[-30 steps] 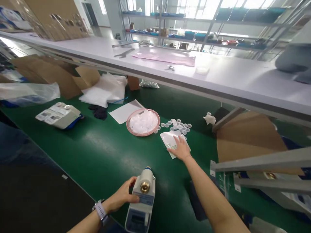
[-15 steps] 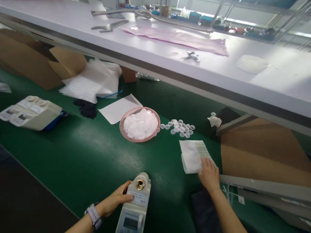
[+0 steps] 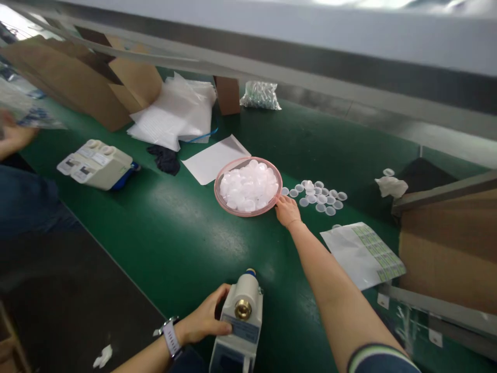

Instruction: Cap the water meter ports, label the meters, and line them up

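Observation:
My left hand (image 3: 205, 320) grips the side of a white meter (image 3: 238, 324) with a brass port on top, standing at the near edge of the green bench. My right hand (image 3: 287, 211) reaches forward with its fingers curled at the rim of a pink bowl (image 3: 225, 199) full of white plastic caps (image 3: 248, 185); whether it holds a cap is hidden. Loose caps (image 3: 318, 197) lie on the bench just right of the hand. A sheet of green labels (image 3: 365, 254) lies to the right of my forearm.
A second white meter (image 3: 95, 165) lies at the left, with a dark cloth (image 3: 165, 158), white sheets (image 3: 174, 116) and cardboard boxes (image 3: 77, 77) behind. A bag of parts (image 3: 260, 95) sits at the back. Another person's hand (image 3: 13, 137) shows at far left. Cardboard (image 3: 446, 248) stands at right.
My right hand left the label sheet and moved forward-left to the pink bowl's rim. The view dropped under the shelf. My left hand still holds the meter.

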Demonstrator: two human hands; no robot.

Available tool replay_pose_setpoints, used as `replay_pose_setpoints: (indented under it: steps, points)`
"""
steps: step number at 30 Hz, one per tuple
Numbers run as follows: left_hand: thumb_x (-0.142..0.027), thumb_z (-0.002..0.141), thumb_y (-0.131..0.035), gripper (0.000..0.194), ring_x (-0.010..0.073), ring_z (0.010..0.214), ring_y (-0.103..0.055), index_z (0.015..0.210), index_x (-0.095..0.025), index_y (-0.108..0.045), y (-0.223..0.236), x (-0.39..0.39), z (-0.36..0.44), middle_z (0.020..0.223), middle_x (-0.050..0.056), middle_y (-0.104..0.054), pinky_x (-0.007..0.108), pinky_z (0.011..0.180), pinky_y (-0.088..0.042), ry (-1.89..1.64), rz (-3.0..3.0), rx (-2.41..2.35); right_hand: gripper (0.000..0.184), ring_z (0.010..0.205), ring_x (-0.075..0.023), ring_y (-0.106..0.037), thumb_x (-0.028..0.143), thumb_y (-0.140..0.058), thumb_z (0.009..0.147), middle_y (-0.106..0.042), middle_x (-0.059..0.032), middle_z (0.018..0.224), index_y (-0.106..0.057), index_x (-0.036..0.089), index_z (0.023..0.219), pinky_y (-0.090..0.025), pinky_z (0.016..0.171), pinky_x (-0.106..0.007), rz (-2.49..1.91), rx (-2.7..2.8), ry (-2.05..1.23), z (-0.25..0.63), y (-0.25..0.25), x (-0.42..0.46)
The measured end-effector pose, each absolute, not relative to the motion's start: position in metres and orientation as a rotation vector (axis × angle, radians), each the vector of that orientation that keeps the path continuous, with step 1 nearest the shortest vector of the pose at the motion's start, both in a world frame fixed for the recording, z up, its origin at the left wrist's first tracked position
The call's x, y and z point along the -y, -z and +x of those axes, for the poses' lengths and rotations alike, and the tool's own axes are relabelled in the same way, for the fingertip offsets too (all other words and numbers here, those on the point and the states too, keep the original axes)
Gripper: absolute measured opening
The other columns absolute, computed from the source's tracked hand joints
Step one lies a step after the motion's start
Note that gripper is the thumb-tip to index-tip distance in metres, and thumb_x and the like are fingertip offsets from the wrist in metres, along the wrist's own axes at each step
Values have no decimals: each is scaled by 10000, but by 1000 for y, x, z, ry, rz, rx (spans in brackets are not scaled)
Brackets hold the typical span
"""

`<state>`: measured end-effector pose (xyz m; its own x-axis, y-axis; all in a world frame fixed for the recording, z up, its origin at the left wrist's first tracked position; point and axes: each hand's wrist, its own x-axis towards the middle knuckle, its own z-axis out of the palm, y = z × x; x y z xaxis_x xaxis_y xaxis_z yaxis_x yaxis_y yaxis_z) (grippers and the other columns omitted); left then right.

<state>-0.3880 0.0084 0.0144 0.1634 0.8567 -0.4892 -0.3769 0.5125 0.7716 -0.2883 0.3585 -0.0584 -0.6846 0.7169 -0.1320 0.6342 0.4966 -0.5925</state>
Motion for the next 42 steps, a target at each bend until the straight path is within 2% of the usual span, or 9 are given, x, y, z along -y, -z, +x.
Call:
replay_pose_setpoints:
  steps: [5,9,12,16,28,32,34,38,42]
  points:
    - [-480,522,-818,744,255,1009,-467,1121,-200,-476,-22,12,-376,1088,67,-441,356,883,-403,-865,749,-1186,368,1228,-312,-401,236,-496,832,-497,-159,1289,-563,164,1187,-276,1059,-501,-1344,2265,-1179,-238,55,-313]
    - [-441,519,-824,744,251,994,-443,1120,-202,-457,-33,11,-374,1072,78,-435,363,897,-396,-790,1102,-1261,339,893,-244,-621,438,-541,801,-631,-106,982,-578,172,1009,-504,795,-421,-1438,1868,-1540,-201,41,-232]
    - [-427,518,-826,741,247,976,-443,1117,-205,-451,-39,1,-375,1063,72,-446,355,878,-400,-761,1240,-1234,271,828,-219,-659,434,-644,731,-664,-41,874,-525,202,801,-526,723,-375,-1382,1346,-2012,-192,24,-175]
    - [-428,499,-830,723,234,962,-449,1088,-198,-480,-36,-5,-369,1036,48,-440,341,856,-413,-719,1179,-1188,251,864,-184,-649,330,-745,650,-692,-13,908,-581,209,797,-496,774,-322,-1203,647,-2284,-199,4,-138]
    - [-270,462,-851,716,223,960,-460,1082,-200,-501,-24,5,-362,1036,30,-446,324,835,-427,-705,1089,-1242,292,783,-180,-625,402,-673,699,-720,-55,878,-648,195,903,-480,765,-318,-1340,623,-2191,-202,8,-103]
    - [-285,501,-842,682,237,1014,-474,1098,-203,-524,-19,-4,-366,1082,39,-489,313,824,-424,-705,971,-1229,425,902,-208,-631,504,-472,803,-700,-88,1019,-630,179,1027,-484,799,-336,-1622,1249,-1866,-197,22,-108]
    - [-309,531,-834,648,239,1018,-487,1091,-182,-533,-15,-16,-369,1083,49,-524,311,818,-421,-695,892,-1203,437,908,-217,-631,498,-403,822,-704,-84,996,-673,177,943,-477,808,-337,-1697,1615,-1685,-192,27,-124]
    - [-377,586,-804,568,225,942,-531,1026,-126,-546,-4,-45,-373,993,58,-582,330,824,-412,-681,729,-1150,259,779,-238,-624,422,-573,735,-691,-65,725,-692,194,704,-453,805,-370,-1686,1949,-1569,-192,11,-175]
    - [-417,592,-791,561,224,912,-545,991,-117,-536,8,-57,-371,979,68,-586,336,793,-424,-685,638,-1178,380,930,-208,-584,353,-514,821,-639,-105,1109,-597,181,1151,-438,881,-353,-1275,2307,-1033,-243,-28,-229]
